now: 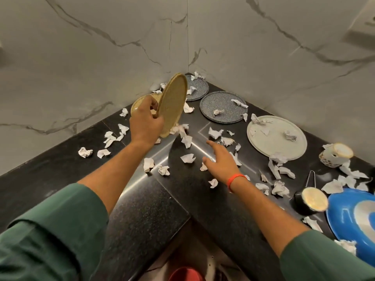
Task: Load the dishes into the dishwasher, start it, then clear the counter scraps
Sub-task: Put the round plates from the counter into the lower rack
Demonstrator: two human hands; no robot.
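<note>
head view. the left hand (146, 120) pinches a tan plate (172, 104) by its lower rim, thumb on one face and fingers on the other, holding it tilted nearly on edge above the black granite counter (60, 169), clear of the surface. a second tan plate (142, 100) lies flat behind that hand, near the marble wall corner. the right hand (221, 159) is spread and empty, palm down, hovering low over the paper scraps (187, 158) strewn across the counter. two speckled grey plates (221, 104), a pale round plate (277, 136), a patterned cup (334, 155), a dark cup (310, 199) and a blue plate (345, 216) rest along the right run, scraps lying on several. the dishwasher is not in view. judged: the plate is rigid, light enough for one hand, breakable if knocked; a rim pinch suits it, and scraps should slide off when tilted.
</note>
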